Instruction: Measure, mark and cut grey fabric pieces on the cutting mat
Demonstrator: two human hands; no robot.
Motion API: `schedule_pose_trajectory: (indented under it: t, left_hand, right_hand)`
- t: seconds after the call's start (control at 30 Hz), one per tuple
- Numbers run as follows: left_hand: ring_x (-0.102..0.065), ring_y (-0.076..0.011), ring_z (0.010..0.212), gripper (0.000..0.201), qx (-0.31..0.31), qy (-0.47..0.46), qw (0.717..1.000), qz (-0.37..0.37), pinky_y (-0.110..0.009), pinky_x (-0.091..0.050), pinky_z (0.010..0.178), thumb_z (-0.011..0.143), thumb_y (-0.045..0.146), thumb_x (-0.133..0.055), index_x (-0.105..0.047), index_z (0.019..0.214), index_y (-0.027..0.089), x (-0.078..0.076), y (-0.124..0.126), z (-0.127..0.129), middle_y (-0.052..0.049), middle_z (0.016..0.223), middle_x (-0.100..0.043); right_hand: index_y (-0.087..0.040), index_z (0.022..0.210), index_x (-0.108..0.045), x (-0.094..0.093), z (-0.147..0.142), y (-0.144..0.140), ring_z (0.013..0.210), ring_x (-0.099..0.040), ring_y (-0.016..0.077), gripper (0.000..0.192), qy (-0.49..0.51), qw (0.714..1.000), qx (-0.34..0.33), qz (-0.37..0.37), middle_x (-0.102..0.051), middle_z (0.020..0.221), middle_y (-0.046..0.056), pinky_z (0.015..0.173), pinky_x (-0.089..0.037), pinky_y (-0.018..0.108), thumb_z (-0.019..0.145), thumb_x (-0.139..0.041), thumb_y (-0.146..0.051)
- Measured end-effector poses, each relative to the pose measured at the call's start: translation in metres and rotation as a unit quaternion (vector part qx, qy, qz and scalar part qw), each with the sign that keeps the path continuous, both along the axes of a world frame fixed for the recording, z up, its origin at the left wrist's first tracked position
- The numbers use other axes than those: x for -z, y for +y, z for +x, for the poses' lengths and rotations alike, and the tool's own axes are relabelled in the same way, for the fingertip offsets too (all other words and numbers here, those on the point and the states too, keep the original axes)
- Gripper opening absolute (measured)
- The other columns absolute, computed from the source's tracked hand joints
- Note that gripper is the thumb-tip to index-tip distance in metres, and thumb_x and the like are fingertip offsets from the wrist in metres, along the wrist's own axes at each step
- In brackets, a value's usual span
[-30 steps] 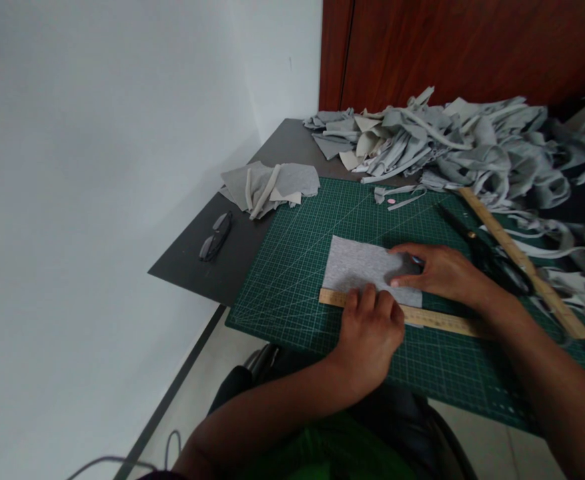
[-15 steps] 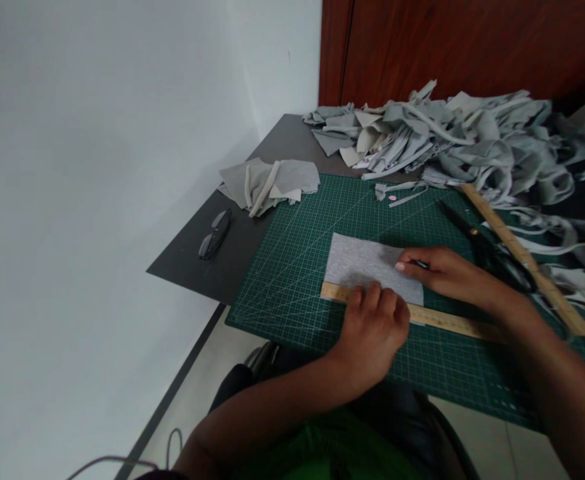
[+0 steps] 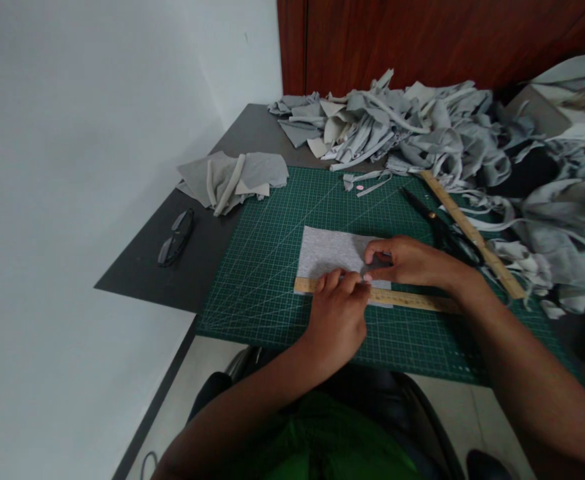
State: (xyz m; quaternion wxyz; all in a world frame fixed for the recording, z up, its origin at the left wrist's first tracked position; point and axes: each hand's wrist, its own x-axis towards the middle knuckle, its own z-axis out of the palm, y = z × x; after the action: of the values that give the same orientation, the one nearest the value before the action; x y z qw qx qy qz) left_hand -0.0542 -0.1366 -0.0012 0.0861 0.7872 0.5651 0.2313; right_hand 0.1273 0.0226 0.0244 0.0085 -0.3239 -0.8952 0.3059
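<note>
The left hand (image 3: 336, 313) presses flat on the wooden ruler (image 3: 412, 300) along the near edge of the grey fabric rectangle (image 3: 330, 252); the right hand (image 3: 406, 261) is curled on the fabric, its contents hidden.

Dark table (image 3: 147, 280), cutting mat (image 3: 272, 267), glasses (image 3: 175, 238)

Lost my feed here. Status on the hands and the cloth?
Left hand pressing wooden ruler along near edge of grey cloth. Right hand on the cloth, grip unclear. Scissors lie clear on green mat.
</note>
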Motion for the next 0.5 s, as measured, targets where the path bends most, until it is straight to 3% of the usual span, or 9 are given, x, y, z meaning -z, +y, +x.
schedule_pose_trajectory:
  t: [0.13, 0.5]
  left_hand:
    - [-0.057, -0.025, 0.113, 0.031, 0.002, -0.039, 0.999, -0.007, -0.043, -0.049, 0.095, 0.096, 0.007, -0.06, -0.072, 0.12, 0.023, 0.0004, 0.0032, -0.0038, -0.003, 0.118, -0.069]
    - [-0.057, -0.0252, 0.111, 0.026, -0.008, -0.012, 1.0, -0.001, -0.043, -0.048, 0.091, 0.099, 0.013, -0.063, -0.07, 0.122, 0.022, 0.0014, 0.0032, -0.0025, -0.001, 0.115, -0.071]
  right_hand:
    - [-0.024, 0.09, -0.07, -0.0028, -0.0012, -0.0016, 0.063, -0.055, 0.0159, 0.022, -0.003, 1.0, 0.0, 0.003, -0.061, 0.07, -0.003, 0.058, -0.034, 0.028, 0.088, -0.073, -0.046]
    - [-0.023, 0.089, -0.071, -0.0067, -0.0054, -0.0058, 0.064, -0.055, 0.0157, 0.019, 0.003, 1.0, -0.018, 0.005, -0.062, 0.072, -0.002, 0.06, -0.032, 0.029, 0.09, -0.07, -0.042]
